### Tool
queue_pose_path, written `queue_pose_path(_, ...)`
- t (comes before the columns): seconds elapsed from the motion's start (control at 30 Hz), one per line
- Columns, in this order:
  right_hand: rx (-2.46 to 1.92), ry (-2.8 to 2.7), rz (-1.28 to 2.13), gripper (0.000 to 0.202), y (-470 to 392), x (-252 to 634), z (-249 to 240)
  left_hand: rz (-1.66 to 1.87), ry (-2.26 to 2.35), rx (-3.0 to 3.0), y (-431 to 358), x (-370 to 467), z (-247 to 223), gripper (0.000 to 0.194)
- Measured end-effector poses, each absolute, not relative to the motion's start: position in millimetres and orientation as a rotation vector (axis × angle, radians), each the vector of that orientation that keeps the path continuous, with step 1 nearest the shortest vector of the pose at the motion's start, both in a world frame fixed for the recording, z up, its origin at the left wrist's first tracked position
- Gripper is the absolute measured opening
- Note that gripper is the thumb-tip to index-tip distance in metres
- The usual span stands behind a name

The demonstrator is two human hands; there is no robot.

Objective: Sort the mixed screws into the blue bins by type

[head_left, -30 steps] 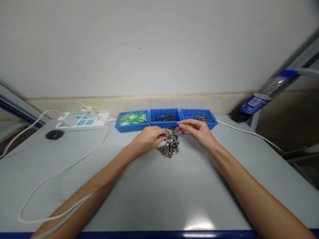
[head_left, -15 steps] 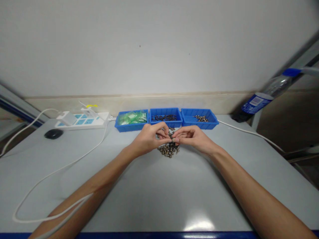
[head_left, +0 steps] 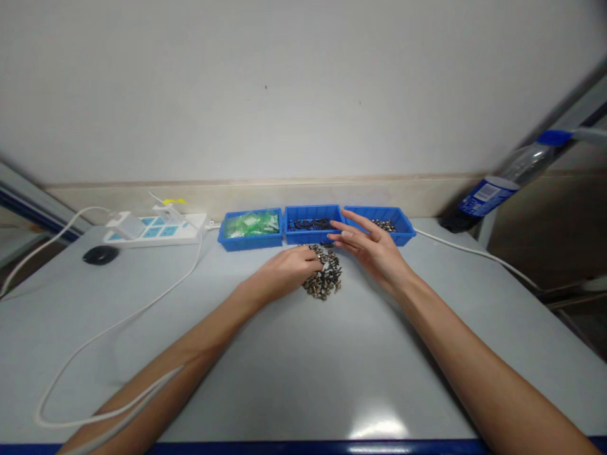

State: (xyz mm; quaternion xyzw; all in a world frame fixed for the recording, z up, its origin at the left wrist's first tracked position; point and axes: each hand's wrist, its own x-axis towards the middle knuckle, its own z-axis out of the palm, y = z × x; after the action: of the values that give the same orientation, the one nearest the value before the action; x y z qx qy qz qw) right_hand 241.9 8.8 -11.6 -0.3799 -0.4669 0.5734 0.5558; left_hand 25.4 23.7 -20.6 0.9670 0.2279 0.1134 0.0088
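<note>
A loose pile of small brass-coloured and dark screws (head_left: 323, 284) lies on the grey table. My left hand (head_left: 291, 270) reaches into the pile's left side with its fingers curled down together; its fingertips are hidden, so anything pinched there cannot be made out. To the right and a little above the pile is my right hand (head_left: 374, 249), open, fingers spread toward the bins. Its fingers partly cover the right blue bin (head_left: 403, 238), which has small brass-coloured screws inside. Dark screws lie in the middle blue bin (head_left: 313, 237).
A left blue bin (head_left: 251, 242) contains green plastic packets. Farther left are a white power strip (head_left: 190, 235) with plugs and a black mouse-like object (head_left: 101, 254). A white cable (head_left: 123, 316) loops over the table to my left forearm. A bottle (head_left: 488, 196) leans at right.
My hands, previously together above the pile, have separated. The left one dropped into the pile, fingers curled; the right one moved right and up, and its fingers opened.
</note>
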Motion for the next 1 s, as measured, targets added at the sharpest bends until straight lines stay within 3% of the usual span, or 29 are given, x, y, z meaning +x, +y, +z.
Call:
queue_pose_path(0.43, -0.941, -1.135, 1.368, 0.043, 6.5, 245.8, -13.9, 0.439, 0.822, 2.962, 23.0, 26.1, -19.5, 0.018)
queue_pose_path(0.7, -1.064, -1.441, 1.188, 0.028, 6.2, 256.2, -8.5, 0.798, 0.953, 2.318, 22.9, 26.1, -1.8, 0.009)
queue_pose_path(1.0, -0.990, -1.545, 1.401, 0.028, 1.3, 252.9, -8.6, 0.839, 0.929, 2.133, 19.0, 26.6, 5.3, 0.012)
